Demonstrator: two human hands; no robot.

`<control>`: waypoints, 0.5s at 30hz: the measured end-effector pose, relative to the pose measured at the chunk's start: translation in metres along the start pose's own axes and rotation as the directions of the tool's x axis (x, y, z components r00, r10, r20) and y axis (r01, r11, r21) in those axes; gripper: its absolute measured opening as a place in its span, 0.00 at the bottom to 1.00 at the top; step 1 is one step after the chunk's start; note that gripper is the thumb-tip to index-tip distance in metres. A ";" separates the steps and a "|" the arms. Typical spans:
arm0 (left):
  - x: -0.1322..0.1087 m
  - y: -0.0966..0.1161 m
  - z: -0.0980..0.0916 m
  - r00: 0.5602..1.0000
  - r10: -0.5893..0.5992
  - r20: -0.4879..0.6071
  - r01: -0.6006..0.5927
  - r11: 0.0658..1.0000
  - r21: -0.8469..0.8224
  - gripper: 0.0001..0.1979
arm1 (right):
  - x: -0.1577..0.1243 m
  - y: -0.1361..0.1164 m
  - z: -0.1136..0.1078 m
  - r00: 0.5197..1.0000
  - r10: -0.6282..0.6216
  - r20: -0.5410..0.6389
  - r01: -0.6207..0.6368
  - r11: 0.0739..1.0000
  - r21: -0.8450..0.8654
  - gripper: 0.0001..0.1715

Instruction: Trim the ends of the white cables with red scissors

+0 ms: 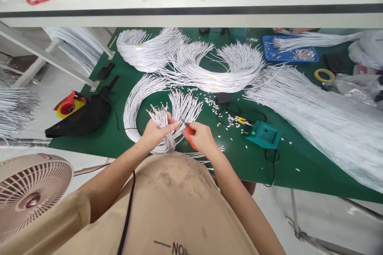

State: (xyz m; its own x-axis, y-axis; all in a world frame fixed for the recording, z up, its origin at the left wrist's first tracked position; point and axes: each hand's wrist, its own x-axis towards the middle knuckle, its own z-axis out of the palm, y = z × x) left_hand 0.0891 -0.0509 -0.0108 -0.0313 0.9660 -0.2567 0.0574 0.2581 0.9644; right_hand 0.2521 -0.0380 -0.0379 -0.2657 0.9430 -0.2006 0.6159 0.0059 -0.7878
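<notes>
Tan garment [179, 207], fan [32, 200], scraps [216, 107] beside wires [184, 105]

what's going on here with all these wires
The person's left hand grips a bunch of white wires, while the right hand holds orange-handled scissors with the blades close to the left fingertips. Whether they are cutting anything at this instant is too small to tell. More wire bundles lie farther back on the green tabletop, with small pale bits scattered nearby and a teal device to the right.
</notes>
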 end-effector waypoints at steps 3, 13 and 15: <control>0.001 -0.001 0.000 0.999 0.036 -0.024 -0.034 0.998 0.061 0.16 | 0.005 -0.006 -0.002 0.995 0.101 -0.026 -0.077 0.880 0.470 0.16; 0.002 -0.004 0.001 0.999 0.037 -0.013 -0.034 0.988 0.148 0.16 | 0.007 -0.020 0.002 0.974 0.220 -0.058 -0.105 0.657 0.746 0.11; 0.002 -0.002 0.002 1.000 0.007 0.019 -0.008 0.998 0.066 0.15 | 0.008 -0.019 0.005 0.973 0.230 -0.020 -0.122 0.584 0.803 0.09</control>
State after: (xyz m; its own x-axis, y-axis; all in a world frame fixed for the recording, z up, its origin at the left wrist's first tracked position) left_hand 0.0906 -0.0500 -0.0135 -0.0120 0.9679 -0.2511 0.1234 0.2506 0.9602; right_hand 0.2350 -0.0325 -0.0276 -0.1024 0.9254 -0.3648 -0.2032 -0.3785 -0.9030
